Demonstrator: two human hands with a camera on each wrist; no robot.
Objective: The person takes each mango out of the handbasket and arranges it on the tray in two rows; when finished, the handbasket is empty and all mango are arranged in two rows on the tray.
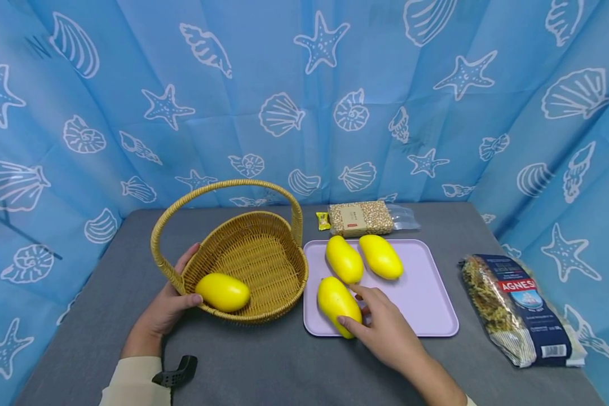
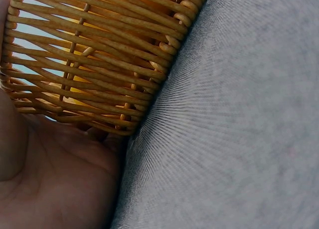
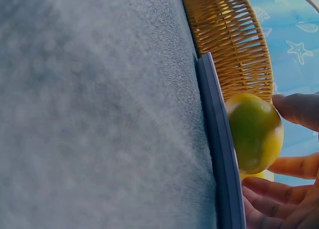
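My left hand [image 1: 168,309] grips the left side of a wicker basket [image 1: 256,317], with the thumb over its rim. The left wrist view shows the palm against the basket's woven wall [image 2: 99,64]. Inside the basket lies one yellow mango [image 1: 223,292]. My right hand [image 1: 389,332] holds another mango [image 1: 337,304] between thumb and fingers at the front left of a lilac tray [image 1: 421,299]. Two more mangoes, one on the left [image 1: 344,259] and one on the right [image 1: 381,257], lie behind it on the tray.
Behind the tray lie a clear bag of pale beans or grains [image 1: 375,218] and a small yellow packet [image 1: 323,221]. To the right is a bag of Agnesi pasta [image 1: 520,310]. A blue shell-patterned curtain [image 1: 304,113] borders the grey table [image 1: 264,366].
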